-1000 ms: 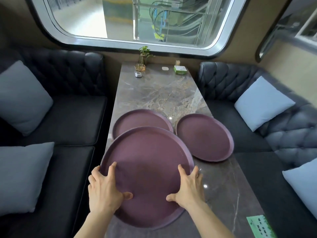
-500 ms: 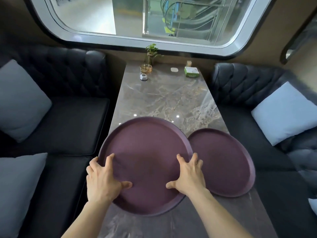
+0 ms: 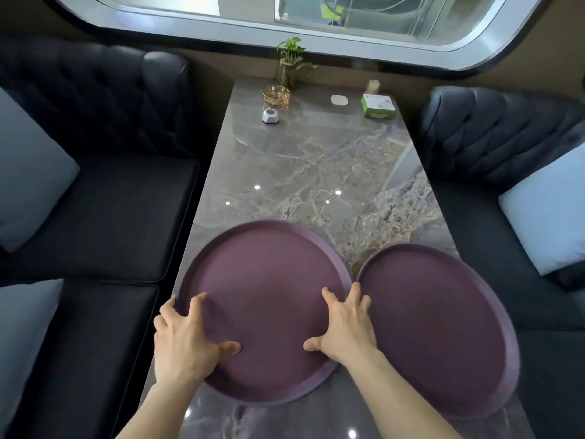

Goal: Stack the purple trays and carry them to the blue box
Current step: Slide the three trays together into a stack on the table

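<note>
Held tray [image 3: 266,299] now sits squarely over the tray that lay behind it a second ago; that one is fully hidden, so the first stack looks made. Whether the upper tray has seated flat I cannot tell.

Left hand [image 3: 185,339]: fingers spread, wrapped over the near-left rim, thumb flat on the tray floor. Right hand [image 3: 345,327]: same on the near-right rim, fingers spread, thumb inside.

Third tray [image 3: 443,324] lies on the table [image 3: 304,160] just right of the stack, rims almost touching.

Judgement: one tray left to gather. Blue box not in view.
</note>
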The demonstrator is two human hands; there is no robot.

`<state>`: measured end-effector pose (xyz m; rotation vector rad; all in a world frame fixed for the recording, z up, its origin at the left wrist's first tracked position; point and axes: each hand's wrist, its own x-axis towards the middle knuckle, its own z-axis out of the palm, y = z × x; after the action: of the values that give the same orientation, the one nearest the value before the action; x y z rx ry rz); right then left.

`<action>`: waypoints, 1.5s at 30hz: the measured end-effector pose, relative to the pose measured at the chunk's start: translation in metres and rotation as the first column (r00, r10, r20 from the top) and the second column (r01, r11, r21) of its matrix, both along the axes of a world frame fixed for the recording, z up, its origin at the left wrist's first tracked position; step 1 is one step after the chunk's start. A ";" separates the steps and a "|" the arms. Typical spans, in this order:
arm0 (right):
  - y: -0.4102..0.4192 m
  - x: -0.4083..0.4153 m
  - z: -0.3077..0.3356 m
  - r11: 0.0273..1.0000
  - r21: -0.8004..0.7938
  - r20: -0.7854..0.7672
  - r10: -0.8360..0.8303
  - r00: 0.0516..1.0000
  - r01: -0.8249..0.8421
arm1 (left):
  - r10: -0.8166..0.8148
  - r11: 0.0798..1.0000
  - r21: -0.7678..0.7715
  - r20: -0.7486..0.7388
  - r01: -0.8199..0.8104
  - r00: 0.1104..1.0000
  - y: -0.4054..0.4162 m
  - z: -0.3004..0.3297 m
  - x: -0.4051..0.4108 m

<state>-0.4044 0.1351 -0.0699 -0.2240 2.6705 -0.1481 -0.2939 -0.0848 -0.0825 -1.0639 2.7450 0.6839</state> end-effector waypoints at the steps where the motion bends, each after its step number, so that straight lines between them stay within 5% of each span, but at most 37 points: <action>1: 0.000 -0.004 -0.003 1.000 0.003 0.003 0.000 1.000 0.000 | 0.000 1.000 0.000 0.005 0.000 1.000 0.000 -0.003 -0.003; 14: -0.007 -0.016 -0.025 0.998 0.044 -0.043 0.036 0.998 -0.034 | 0.004 0.972 -0.233 0.105 0.020 0.994 0.000 -0.011 -0.010; 22: -0.012 -0.021 -0.031 0.998 0.056 -0.015 0.017 1.000 -0.016 | 0.034 0.999 0.016 0.096 -0.036 0.995 -0.007 -0.017 -0.019; 29: -0.021 -0.024 -0.040 0.981 -0.064 0.028 -0.179 0.983 0.181 | 0.092 0.992 0.083 0.055 -0.096 0.994 -0.013 -0.027 -0.022; 45: -0.011 0.052 0.021 0.973 -0.094 -0.059 -0.215 0.975 0.209 | -0.029 0.997 0.070 -0.042 0.032 0.999 -0.020 0.035 0.039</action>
<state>-0.3523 0.1241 -0.0490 0.0310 2.7541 -0.3298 -0.2550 -0.1047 -0.0475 -1.0026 2.7428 0.8005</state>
